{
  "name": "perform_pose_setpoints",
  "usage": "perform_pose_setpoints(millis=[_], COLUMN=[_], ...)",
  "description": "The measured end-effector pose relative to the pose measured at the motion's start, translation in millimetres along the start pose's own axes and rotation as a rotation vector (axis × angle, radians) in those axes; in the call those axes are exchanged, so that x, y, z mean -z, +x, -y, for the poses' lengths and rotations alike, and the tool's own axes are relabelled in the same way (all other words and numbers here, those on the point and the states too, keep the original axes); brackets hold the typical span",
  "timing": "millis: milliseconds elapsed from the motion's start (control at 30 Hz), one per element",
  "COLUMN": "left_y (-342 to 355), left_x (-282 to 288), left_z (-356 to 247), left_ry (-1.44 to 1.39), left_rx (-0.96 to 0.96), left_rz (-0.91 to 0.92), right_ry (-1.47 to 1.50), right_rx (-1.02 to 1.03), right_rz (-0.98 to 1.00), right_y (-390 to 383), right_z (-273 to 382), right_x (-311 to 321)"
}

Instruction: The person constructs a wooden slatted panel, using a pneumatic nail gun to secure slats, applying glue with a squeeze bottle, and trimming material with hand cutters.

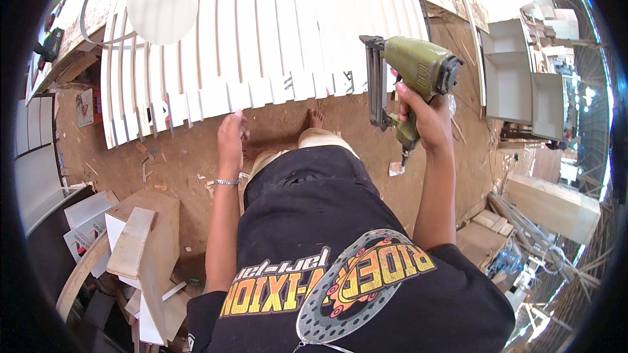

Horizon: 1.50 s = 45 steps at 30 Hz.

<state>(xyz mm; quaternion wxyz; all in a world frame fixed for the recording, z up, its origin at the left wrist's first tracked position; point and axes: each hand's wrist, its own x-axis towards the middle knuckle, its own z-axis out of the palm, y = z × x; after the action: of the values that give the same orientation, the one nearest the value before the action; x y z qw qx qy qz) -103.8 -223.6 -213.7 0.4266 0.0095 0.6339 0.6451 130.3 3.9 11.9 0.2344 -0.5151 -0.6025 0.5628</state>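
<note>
My right hand (424,114) grips an olive-green pneumatic nail gun (422,62) with a dark magazine, held up at the right front of a slatted white panel (268,33). The panel's many narrow pale strips run away from me, side by side, with short blocks along the near edge. My left hand (232,134) is loosely curled just below that edge, with nothing visible in its fingers. My bare foot (316,119) shows on the brown floor beneath.
Offcut boards (144,229) are heaped at the lower left beside pale panels (36,176). A black power tool (49,46) lies at the upper left. Open white cabinets (507,78) stand at the right, above a long wooden box (549,206) and piled scrap with cables (523,248).
</note>
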Motion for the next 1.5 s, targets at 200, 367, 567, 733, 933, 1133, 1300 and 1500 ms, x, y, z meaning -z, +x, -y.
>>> perform_pose_setpoints(millis=[200, 367, 567, 733, 933, 1133, 1300, 1500], left_y=[-33, -45, -58, -68, -73, -65, -60, -52], left_x=[-92, -222, -283, -319, -327, -317, -303, -298], left_z=[-39, -76, -35, -26, -49, -49, -65, -84], left_ry=[0.255, 0.144, -0.338, -0.456, -0.230, 0.092, 0.076, -0.067], left_rx=[-0.006, 0.160, 0.435, 0.432, 0.348, -0.012, -0.035, -0.094], left_rz=[0.497, 1.133, 0.974, 0.829, 0.769, 0.601, 0.800, 0.880], right_ry=[0.576, 0.866, 0.860, 0.904, 1.004, 1.029, 0.975, 0.896], right_rx=[-0.098, -0.199, -0.302, -0.369, -0.415, -0.396, -0.210, -0.021], right_rz=[0.452, 0.624, 0.611, 0.613, 0.631, 0.614, 0.553, 0.565], right_y=[55, 107, 149, 176, 184, 189, 179, 153], right_z=[-2, -14, -30, -42, -51, -50, -7, 47], right_x=[50, 78, 116, 141, 148, 146, 153, 146])
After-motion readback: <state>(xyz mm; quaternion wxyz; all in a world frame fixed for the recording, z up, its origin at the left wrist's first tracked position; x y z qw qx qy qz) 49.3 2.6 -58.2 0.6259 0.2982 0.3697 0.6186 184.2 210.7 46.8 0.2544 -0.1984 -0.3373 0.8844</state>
